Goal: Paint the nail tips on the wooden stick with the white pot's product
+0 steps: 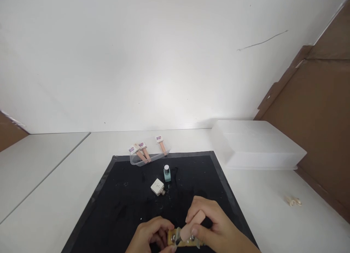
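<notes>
In my right hand (216, 225) is a peach-coloured nail polish brush cap (193, 224), pinched between thumb and fingers. Its dark brush tip points down and left at a clear nail tip (175, 237) on a yellowish strip (188, 242). My left hand (153, 234) grips the strip's left end, its fingers curled and partly out of frame. A white square bottle (157, 187), without a cap, lies tilted on the black mat with its neck toward lower right. Beside it is a small teal bottle (167, 175) with a silver neck and pale top.
Behind the mat's (120, 194) back edge, a clear tray (153, 158) holds three white bottles with peach caps. A translucent white bin (257, 143) sits upside down at the right. Small beige rings (293, 201) lie on the white table, near a brown cardboard panel (314, 129).
</notes>
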`<state>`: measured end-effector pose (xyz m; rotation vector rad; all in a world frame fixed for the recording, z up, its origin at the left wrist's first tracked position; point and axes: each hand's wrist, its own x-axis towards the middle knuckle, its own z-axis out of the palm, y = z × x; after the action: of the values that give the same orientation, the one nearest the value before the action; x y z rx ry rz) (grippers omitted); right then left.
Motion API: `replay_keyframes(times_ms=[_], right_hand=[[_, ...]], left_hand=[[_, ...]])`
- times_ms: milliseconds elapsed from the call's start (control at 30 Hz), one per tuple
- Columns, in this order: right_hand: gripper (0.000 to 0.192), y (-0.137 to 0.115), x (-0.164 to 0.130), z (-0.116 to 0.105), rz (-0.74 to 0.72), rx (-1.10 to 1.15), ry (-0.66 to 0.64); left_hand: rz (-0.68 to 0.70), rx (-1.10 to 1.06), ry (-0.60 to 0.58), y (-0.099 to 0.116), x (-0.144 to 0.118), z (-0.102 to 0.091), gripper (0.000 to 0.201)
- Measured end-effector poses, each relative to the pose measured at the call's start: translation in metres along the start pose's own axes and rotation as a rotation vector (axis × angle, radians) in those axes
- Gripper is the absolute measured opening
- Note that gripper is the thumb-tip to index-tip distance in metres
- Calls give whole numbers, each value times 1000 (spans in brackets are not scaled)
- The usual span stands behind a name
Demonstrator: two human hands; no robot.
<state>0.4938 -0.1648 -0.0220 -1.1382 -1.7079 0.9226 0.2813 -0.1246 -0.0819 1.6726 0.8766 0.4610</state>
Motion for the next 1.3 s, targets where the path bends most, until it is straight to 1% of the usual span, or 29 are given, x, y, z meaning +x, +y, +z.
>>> replay_keyframes(times_ms=[100,200,333,400,500,567,600,700,733,800,900,1033,1100,1200,1300], right_hand=[[23,0,2,0,34,-48,20],[21,2,1,1,44,-19,71],[26,2,0,1,-36,21,14],[25,2,2,1,-22,-29,1],[22,4,4,0,41,-109,52],[21,5,5,0,23,-78,71],[21,5,5,0,3,-46,57],[20,6,3,1,-25,-22,-11],[19,6,3,1,-14,-48,-9],[17,7,3,2,24,-107,37],[19,6,3,2,30,-85,91],[17,6,3,4,-43,-1,45],[16,7,4,5,-3,-38,35],[17,9,5,5,75,-112,77],[18,10,5,4,65,-68,93]], left_hand=[[-56,-36,-4,-3,2,1,19],[-104,-85,7,-11,3,3,20],[-134,-126,-2,-21,3,4,25],[-146,-152,-24,-24,3,3,29],[-168,-182,-27,-24,4,3,32],[-190,-188,-18,-21,4,2,34],[-199,-186,-22,-20,4,2,35],[-194,-186,-42,-17,5,3,36],[-193,-191,-47,-18,6,3,37],[-197,-205,-35,-21,6,4,39],[-208,-214,-19,-25,6,4,40],[-198,-237,-40,-27,6,3,40],[-187,-251,-27,-27,5,4,37],[-191,-261,-13,-31,5,5,35],[-208,-271,-17,-34,5,6,36]])
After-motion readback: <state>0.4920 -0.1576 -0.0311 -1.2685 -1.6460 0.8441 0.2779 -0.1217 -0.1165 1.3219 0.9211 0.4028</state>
